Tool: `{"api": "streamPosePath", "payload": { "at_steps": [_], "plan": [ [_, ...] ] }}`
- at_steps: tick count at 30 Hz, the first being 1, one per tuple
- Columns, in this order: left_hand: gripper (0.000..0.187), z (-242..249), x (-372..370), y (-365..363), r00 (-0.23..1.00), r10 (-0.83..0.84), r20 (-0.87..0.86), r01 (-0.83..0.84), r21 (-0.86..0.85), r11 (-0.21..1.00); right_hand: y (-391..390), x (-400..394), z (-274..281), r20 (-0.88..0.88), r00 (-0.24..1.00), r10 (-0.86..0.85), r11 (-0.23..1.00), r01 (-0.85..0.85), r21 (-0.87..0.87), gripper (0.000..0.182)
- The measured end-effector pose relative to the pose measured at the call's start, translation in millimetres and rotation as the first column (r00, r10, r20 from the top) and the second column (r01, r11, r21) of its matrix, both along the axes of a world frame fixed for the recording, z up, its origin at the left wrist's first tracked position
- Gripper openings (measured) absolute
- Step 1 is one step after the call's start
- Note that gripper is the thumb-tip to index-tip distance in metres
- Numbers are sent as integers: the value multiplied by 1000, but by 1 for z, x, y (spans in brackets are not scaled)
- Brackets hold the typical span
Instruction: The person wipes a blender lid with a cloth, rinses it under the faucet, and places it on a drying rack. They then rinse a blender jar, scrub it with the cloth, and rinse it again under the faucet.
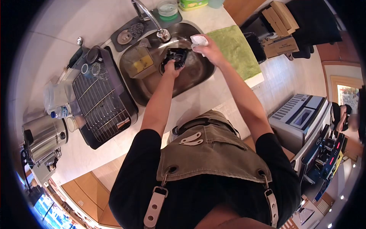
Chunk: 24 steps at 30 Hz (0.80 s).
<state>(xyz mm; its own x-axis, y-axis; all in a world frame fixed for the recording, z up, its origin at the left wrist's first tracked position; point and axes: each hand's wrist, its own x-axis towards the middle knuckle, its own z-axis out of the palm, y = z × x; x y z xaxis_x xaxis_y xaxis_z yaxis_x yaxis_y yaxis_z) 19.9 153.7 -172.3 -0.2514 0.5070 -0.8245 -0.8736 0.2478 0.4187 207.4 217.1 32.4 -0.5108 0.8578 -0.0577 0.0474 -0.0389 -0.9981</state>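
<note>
Over the sink [152, 89], my left hand [173, 69] grips a glossy black part [177, 56] with a rounded shape in it; its exact kind I cannot make out. My right hand [212, 51] is closed around a crumpled white cloth or paper towel [199, 39], held over the sink's right side, apart from the black part. Between the hands and the back edge hangs the spray head of the faucet [163, 35]. Left of my left hand, a clear square container [142, 70] with something yellow in it stands in the sink.
A black dish rack [102, 108] with cups at its far end stands left of the sink. On the right lies a green towel [236, 49]. Behind the sink are a scrubber [135, 29] and a green-based tub [167, 10]. Another person [341, 114] is at far right.
</note>
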Motion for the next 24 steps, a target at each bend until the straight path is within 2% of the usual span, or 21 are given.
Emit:
{"api": "streamPosePath", "payload": {
  "at_steps": [1,2,4,5,6,9,10,12,13,14,15,16,19,20,23,24],
  "plan": [
    [32,-1,5,4,995,44,84,-47,37,998,-3,1,-4,-81,994,-69,994,61,-92,46],
    [39,-1,10,10,995,88,41,-86,-55,995,-9,2,-9,-156,977,-144,976,114,-187,45],
    [43,-34,9,20,976,196,93,-198,17,980,-22,4,-2,-236,924,-299,923,218,-317,42],
    [45,-46,9,25,960,251,122,-258,50,965,-26,6,6,-181,928,-325,914,259,-314,41],
    [52,-35,12,23,950,285,128,-303,152,941,-29,9,12,-125,930,-347,904,296,-310,41],
    [57,-30,22,20,974,227,-15,-224,123,967,-22,15,16,-34,925,-378,905,361,-224,40],
    [65,-32,19,16,994,-112,4,112,-9,994,-18,17,17,-20,923,-385,909,375,-183,40],
    [68,-43,40,10,887,-439,-145,437,-51,898,-17,21,25,-57,913,-403,899,384,-213,39],
    [69,-40,49,11,782,-585,-215,581,-90,809,-17,21,32,-80,906,-415,893,390,-225,39],
    [66,-39,53,9,394,-758,-520,761,-278,586,-19,22,38,-65,911,-406,895,383,-227,39],
    [63,-32,58,6,-108,-745,-658,771,-528,355,-21,23,44,-48,917,-397,898,377,-226,39],
    [61,-29,64,4,-584,-555,-593,611,-771,180,-22,25,48,-28,922,-386,901,371,-224,38],
    [55,-13,82,5,-581,-466,-667,720,-689,89,-22,25,41,-134,896,-423,890,383,-247,36],
    [52,3,85,9,-759,-380,-529,587,-808,-47,-23,27,42,-161,897,-412,890,358,-283,35],
    [53,74,95,9,-857,-358,-372,439,-889,-128,-20,30,37,-200,896,-396,896,330,-298,32],
    [52,122,95,3,-730,-511,-453,570,-817,-91,-19,31,37,-235,894,-380,903,304,-304,28]
  ]
}}
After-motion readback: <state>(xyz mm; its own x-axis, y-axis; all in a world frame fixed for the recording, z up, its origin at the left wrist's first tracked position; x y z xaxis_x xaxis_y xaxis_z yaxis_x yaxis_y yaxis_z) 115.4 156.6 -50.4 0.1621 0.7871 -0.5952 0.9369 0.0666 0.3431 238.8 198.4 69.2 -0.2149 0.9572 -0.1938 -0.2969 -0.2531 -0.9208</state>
